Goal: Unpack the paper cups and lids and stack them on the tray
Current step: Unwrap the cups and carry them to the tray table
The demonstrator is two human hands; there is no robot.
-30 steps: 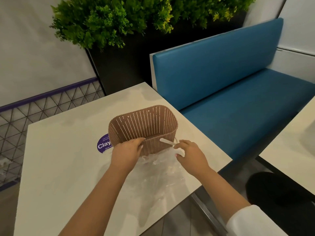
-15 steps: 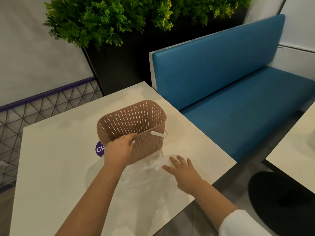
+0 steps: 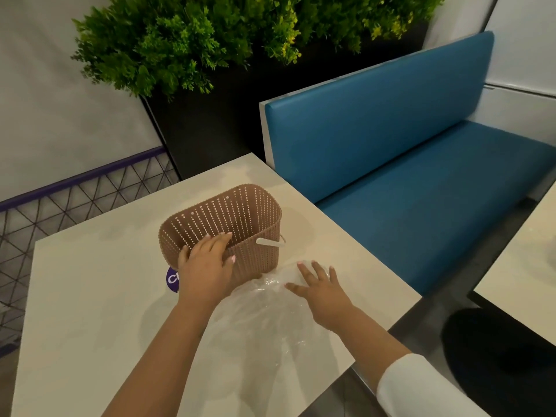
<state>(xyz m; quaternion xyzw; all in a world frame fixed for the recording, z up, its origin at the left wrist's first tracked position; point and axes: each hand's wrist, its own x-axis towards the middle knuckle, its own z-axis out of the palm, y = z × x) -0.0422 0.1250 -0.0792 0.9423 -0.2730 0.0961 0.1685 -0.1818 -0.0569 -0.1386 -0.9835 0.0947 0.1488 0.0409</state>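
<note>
Head view: perforated basket (image 3: 240,233), light, stiff, left hand (image 3: 207,266) gripping near rim; clear plastic bag (image 3: 264,314), limp, slippery, right hand (image 3: 319,287) flat on it.

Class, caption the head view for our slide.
Left hand grips brown perforated plastic basket; right hand presses clear plastic bag.

Quick count: one brown basket (image 3: 237,233) with one white handle (image 3: 270,242) showing, one clear plastic bag (image 3: 264,311) lying flat, one purple sticker (image 3: 172,279) half hidden. Two hands, left hand (image 3: 207,266) and right hand (image 3: 320,291). Two tables, the near table (image 3: 90,296) plus the edge of a second table (image 3: 523,266). One blue bench (image 3: 406,164), one planter (image 3: 216,46), one wire fence (image 3: 75,206), one dark stool (image 3: 496,356)
</note>
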